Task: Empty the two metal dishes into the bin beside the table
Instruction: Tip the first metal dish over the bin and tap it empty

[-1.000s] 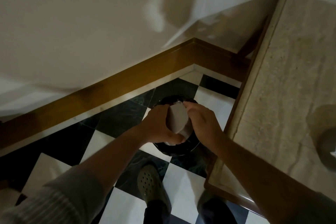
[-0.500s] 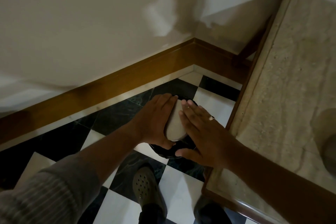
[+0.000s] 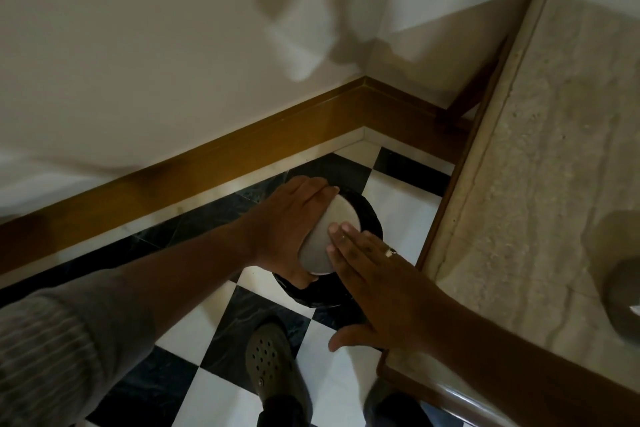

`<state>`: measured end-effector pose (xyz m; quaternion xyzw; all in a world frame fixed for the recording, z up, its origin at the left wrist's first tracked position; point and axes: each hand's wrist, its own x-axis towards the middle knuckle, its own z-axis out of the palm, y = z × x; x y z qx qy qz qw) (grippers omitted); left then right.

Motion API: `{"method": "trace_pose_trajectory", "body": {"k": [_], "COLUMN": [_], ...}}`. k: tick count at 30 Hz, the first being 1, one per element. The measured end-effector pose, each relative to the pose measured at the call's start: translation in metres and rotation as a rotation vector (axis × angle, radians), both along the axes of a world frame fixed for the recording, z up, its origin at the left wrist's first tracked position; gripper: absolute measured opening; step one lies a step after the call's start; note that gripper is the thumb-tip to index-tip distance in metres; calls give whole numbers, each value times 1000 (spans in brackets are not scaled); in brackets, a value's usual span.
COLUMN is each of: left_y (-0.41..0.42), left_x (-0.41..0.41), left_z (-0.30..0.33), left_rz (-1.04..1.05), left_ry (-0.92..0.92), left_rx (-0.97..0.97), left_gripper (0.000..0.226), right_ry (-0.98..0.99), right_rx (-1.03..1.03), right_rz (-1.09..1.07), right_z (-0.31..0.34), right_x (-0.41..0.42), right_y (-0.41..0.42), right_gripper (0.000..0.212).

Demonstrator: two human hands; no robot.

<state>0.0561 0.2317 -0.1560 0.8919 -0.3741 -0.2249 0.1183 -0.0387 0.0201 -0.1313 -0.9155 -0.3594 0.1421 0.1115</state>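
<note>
While the left hand [image 3: 294, 225] holds a metal dish [image 3: 330, 236] on its edge over the bin [image 3: 372, 218], the right hand [image 3: 377, 284] lies flat against the back of that dish. The dish is tipped up so that its grey round underside faces the camera; its open side is turned away, and what is inside cannot be seen. The left fingers curl around the far rim and the left thumb grips the near rim at the bottom, so this hand is closed on the dish. The right fingers [image 3: 341, 243] are straight and close together, with their tips touching the dish, and the thumb is spread out to the side; this hand grips nothing. A ring [image 3: 391, 252] sits on one right finger.

The bin is black and round and stands on the checkered floor [image 3: 398, 204] near the wall corner, just beside the edge of the table [image 3: 519, 184]. Most of it is hidden behind the dish and the two hands. The table has a pale stone top with a wooden border. At the right edge of the view a second round grey object [image 3: 623, 298] rests on the table; it is dim and cut off by the frame, so I cannot tell if it is the other dish. Below the hands, a shoe [image 3: 273, 367] with holes stands on the floor.
</note>
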Motion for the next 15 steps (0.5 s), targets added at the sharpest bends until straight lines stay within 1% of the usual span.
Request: {"method": "trace_pose_trajectory", "body": {"k": [3,6,10,13,15], "left_y": [1,2,-2,-2,-2], "left_x": [0,0,-3,-4,-5], "left_z": [0,-1,-3,-4,-4], "left_rz": [28,11,8,-13,-3], "left_ry": [14,22,7,20,7], "left_rx": [-4,10,-13,-4,-1], "left_gripper": [131,133,131,132,131], "right_ry": [-17,-8,21,-6,-16], "right_rx": [45,-11,-1,-30,-1], "right_rz": [-60,-12,-21,20,29], "right_z": [5,-1,-4,-5,-5], "right_x": [2,4,3,4,4], "right_y": [-1,0,-4,-1,0], "right_gripper": [115,120,122,124,123]}}
